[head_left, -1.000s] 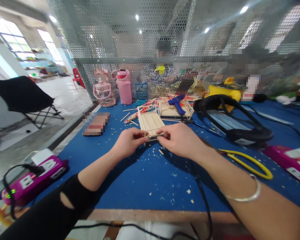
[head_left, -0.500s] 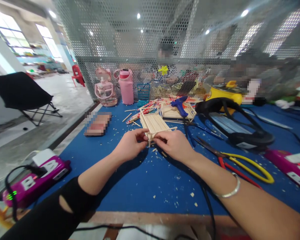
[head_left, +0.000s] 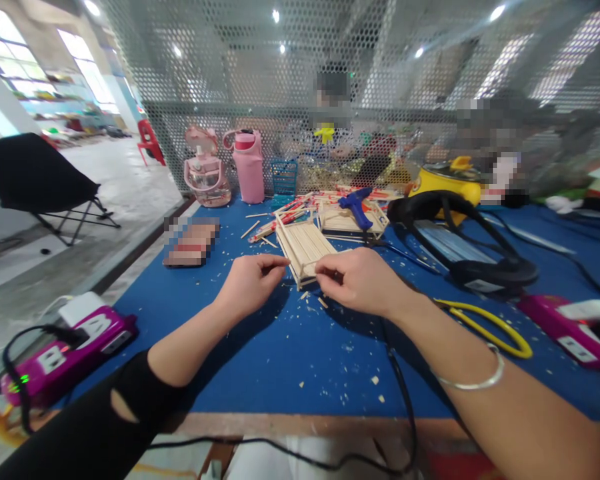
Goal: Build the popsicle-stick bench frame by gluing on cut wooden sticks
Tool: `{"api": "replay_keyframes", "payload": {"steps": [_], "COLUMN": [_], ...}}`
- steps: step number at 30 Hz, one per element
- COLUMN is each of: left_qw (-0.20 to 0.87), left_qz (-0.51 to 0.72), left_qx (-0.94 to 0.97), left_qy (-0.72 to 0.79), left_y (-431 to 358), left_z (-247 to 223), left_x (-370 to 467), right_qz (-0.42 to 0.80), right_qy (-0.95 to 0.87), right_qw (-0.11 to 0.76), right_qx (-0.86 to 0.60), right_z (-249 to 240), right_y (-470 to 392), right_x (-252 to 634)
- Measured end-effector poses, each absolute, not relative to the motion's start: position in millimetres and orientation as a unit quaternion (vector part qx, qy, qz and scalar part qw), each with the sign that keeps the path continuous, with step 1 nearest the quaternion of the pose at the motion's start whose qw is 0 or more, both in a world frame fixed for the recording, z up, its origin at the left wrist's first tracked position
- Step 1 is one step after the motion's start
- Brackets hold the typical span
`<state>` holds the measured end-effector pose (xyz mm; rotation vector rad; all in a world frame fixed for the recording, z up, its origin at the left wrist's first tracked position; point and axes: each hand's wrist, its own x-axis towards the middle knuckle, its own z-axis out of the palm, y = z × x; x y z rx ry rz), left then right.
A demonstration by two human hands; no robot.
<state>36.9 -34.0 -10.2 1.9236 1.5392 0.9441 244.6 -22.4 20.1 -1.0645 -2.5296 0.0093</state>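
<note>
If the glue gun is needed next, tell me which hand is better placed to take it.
Right, I judge: the right hand is nearer the glue gun, which lies almost straight beyond it. The left hand is farther off, with the stick frame between.

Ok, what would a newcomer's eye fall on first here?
Probably the pale stick frame, mid-picture on the blue tabletop, with the vivid blue glue gun behind it to the right. Next, perhaps, the yellow pot at the back right and the solid pink bottle at the back left.

left hand [head_left: 245, 285] near stick frame [head_left: 307, 244], right hand [head_left: 367, 281] at its edge, blue table [head_left: 275, 363]
</note>
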Motion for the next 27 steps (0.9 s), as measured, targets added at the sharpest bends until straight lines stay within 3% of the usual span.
{"api": "replay_keyframes", "payload": {"steps": [13, 16, 20, 23, 27], "left_qw": [0.183, 0.167, 0.246, 0.331, 0.342], "left_qz": [0.332, 0.356, 0.362, 0.355, 0.375], "left_qx": [0.763, 0.722, 0.712, 0.717, 0.700], "left_qy": [0.524, 0.570, 0.549, 0.500, 0.502], "left_y": [-27.2, -39.7, -55.5, -55.9, -52.1], "left_z": [-20.2, -6.9, 5.8, 2.8, -4.4], "left_x": [45.0, 42.7, 45.8, 48.2, 49.5], "right_qz": [-0.004, 0.010, 0.048, 0.075, 0.066], "right_qy": [-0.918, -0.916, -0.911, -0.910, -0.910], "right_qw": [0.161, 0.209, 0.286, 0.296, 0.298], "right_qx": [-0.361, -0.341, -0.293, -0.279, -0.280], "right_z": [23.1, 21.5, 20.4, 19.4, 19.2], "right_y": [-20.5, -20.7, -23.8, -26.3, -28.4], "right_x": [250.8, 250.0, 246.9, 245.1, 243.4]}}
